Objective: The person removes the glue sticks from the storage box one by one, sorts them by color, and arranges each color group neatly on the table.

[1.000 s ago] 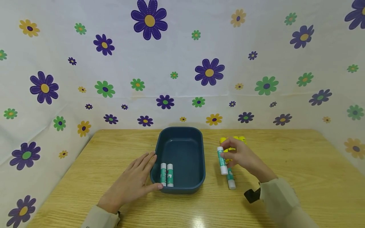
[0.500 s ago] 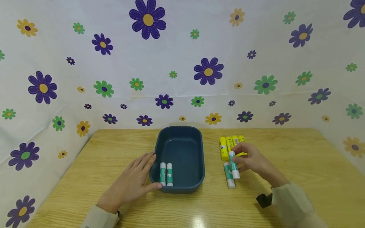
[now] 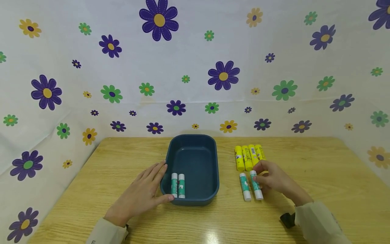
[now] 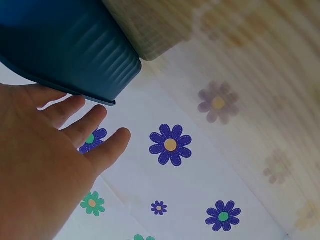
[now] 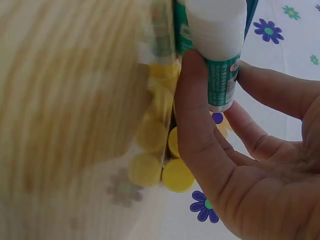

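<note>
In the head view my right hand [image 3: 274, 177] pinches a green-and-white glue stick [image 3: 256, 185] between thumb and fingers, close over the table. Its white cap and green label [image 5: 223, 80] show large in the right wrist view. Just left of it lies a second green-and-white glue stick [image 3: 245, 187], nearly parallel. My left hand [image 3: 141, 195] rests against the left side of a dark blue bin [image 3: 217, 169], fingers spread along the rim and thumb at the near corner. Two more green glue sticks, a left one [image 3: 174, 185] and a right one [image 3: 181, 186], lie side by side inside the bin.
Several yellow glue sticks [image 3: 246, 158] lie in a row behind the green pair, right of the bin. The wooden table [image 3: 128, 152] ends at a white flowered cloth [image 3: 189, 61] hanging behind and along both sides.
My right hand has carried its glue stick rightward and down, from over the yellow row to beside the other green one. The yellow sticks are now uncovered. My left hand stays on the bin.
</note>
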The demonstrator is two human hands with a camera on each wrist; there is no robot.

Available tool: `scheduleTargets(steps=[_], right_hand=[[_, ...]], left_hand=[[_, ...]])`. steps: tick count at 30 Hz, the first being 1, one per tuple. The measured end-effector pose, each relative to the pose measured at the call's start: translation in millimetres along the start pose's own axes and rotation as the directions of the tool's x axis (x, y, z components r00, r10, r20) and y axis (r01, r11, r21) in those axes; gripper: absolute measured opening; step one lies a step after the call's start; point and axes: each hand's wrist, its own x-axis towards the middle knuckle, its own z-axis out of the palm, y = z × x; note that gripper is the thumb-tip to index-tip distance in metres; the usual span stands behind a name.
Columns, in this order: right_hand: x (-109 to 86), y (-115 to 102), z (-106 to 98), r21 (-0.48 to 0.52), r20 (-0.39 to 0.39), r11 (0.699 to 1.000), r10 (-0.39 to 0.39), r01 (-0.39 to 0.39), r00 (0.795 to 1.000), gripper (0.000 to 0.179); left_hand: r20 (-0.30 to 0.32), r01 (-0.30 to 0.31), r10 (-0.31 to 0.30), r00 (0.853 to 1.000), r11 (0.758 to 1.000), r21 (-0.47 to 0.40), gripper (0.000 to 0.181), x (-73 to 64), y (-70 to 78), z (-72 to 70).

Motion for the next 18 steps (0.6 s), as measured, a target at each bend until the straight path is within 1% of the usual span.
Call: scheduleTargets(steps=[6, 11, 18], right_hand=[[1.2, 2.3, 1.8, -0.033, 0.0, 0.999, 0.034, -0.034, 0.999, 0.023], [3.9, 1.8, 4.7, -0.058, -0.001, 0.997, 0.043, -0.043, 0.999, 0.02], [6.6, -2.7, 10.5, -0.112, -0.018, 0.992, 0.064, -0.065, 0.998, 0.018]], left_hand=[[-0.006, 0.0, 0.0, 1.0, 1.0, 0.002, 0.094, 0.2, 0.9, -0.7], [0.0, -0.001, 0.001, 1.0, 1.0, 0.0, 0.094, 1.1, 1.3, -0.8], [0.008, 0.012, -0.012, 1.0, 1.0, 0.004, 0.094, 1.0, 1.9, -1.3]])
